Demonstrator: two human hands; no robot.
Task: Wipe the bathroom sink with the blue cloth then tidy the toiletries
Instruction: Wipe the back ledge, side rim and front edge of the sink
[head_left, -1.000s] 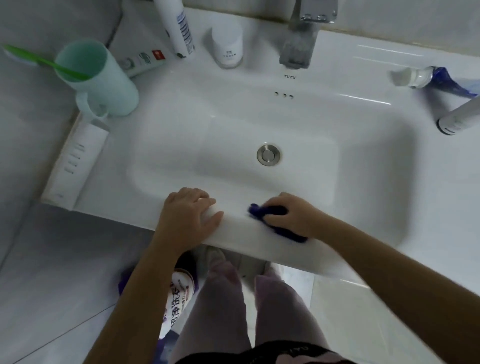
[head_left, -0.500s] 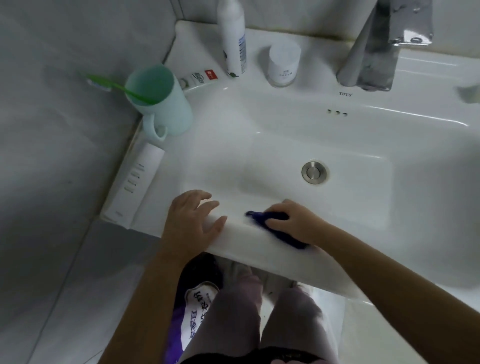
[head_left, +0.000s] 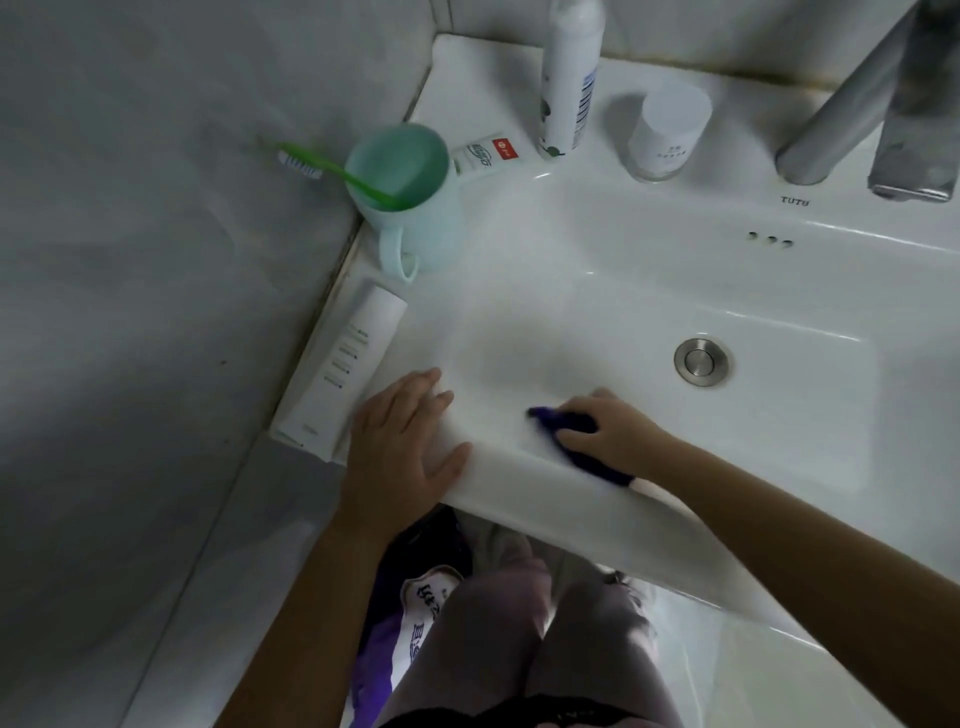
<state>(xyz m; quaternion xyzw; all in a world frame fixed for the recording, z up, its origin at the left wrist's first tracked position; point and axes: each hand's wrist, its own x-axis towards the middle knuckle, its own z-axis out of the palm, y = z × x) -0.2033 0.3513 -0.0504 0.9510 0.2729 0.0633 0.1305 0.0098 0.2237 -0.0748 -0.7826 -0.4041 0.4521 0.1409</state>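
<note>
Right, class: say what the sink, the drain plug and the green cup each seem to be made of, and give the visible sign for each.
The sink looks like glazed ceramic: glossy white with sharp highlights. The drain plug looks like brushed metal, perhaps steel: a dull silver sheen. The green cup is probably plastic: matt, even pastel colour, moulded handle.

A home bathroom: white sink (head_left: 649, 291), faucet (head_left: 862, 104), toothbrush (head_left: 332, 169) in cup (head_left: 410, 208).
</note>
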